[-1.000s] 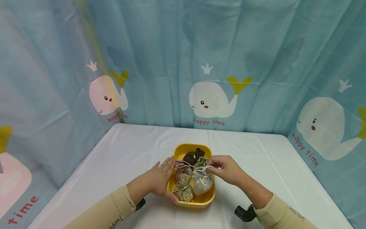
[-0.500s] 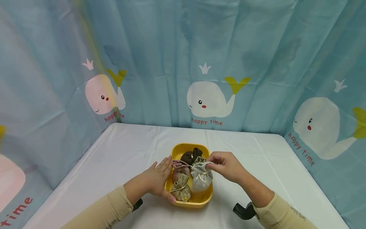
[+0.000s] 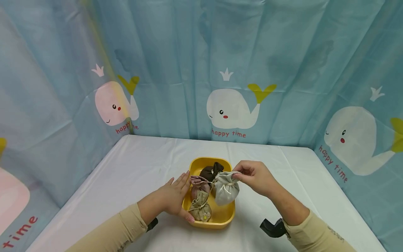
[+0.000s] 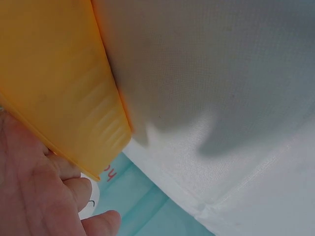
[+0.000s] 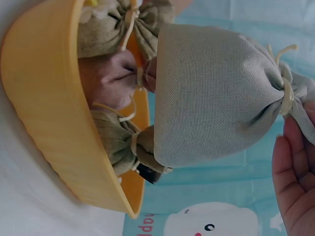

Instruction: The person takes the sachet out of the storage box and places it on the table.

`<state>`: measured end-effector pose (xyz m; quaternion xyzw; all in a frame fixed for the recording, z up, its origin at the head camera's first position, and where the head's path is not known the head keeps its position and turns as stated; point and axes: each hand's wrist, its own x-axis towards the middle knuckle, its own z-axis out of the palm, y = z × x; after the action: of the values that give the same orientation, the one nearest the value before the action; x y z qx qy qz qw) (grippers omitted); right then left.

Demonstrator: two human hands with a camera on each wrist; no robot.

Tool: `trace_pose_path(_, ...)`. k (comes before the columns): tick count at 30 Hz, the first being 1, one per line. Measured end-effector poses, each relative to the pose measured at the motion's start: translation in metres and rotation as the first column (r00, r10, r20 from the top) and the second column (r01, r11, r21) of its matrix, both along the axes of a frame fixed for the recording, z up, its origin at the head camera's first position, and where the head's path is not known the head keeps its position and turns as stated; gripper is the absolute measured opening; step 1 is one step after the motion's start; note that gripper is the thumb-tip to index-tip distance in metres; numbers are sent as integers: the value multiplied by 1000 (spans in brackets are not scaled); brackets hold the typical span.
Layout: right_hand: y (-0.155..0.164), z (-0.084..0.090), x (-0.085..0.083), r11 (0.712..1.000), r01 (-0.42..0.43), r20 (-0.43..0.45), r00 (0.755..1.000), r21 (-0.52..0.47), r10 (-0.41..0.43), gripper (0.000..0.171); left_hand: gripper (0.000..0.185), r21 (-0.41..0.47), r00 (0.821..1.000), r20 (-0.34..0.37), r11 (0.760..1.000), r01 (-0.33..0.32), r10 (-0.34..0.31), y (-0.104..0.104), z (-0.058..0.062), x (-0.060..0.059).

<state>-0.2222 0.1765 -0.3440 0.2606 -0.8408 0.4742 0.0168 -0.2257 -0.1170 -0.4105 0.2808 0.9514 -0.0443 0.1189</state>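
Head view, lower centre: the right hand [image 3: 256,178] pinches the grey pouch [image 3: 227,192] above the yellow tray [image 3: 217,225]; left hand [image 3: 173,198], fingers extended, lies against its side. Left wrist, lower left: that touch seems light. Right wrist, centre: a slipping pinch could drop the pouch.

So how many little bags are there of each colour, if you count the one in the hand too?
Pale grey bag: 1
Dark brown bag: 1
Dusty pink bag: 1
Greenish-tan: 2, the flower bag and the half-hidden bag
Total: 5 bags in view
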Motion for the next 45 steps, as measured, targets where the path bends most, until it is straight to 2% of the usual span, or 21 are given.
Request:
trace_pose_path(8, 10, 9, -3, 999, 27, -52, 998, -34, -29, 8, 134, 4, 1000, 5, 1000, -8, 8, -1, 1, 0)
trace_pose_path(17, 32, 11, -12, 992, 104, -134, 985, -72, -113, 5, 133, 0, 1000, 12, 1000, -17, 17, -1, 1, 0)
trace_pose_path(22, 48, 5, -21, 981, 183, -155, 969, -58, -190, 6, 133, 9, 1000, 21, 1000, -18, 18, 0, 2, 2)
trace_pose_path(30, 64, -7, -31, 945, 326, -172, 933, 25, -317, 11, 133, 4, 1000, 18, 1000, -11, 11, 0, 1, 1)
trace_pose_path(45, 91, -33, -48, 896, 429, -117, 902, 112, -416, 21, 133, -10, 1000, 8, 1000, -1, 1, 1, 2, 0)
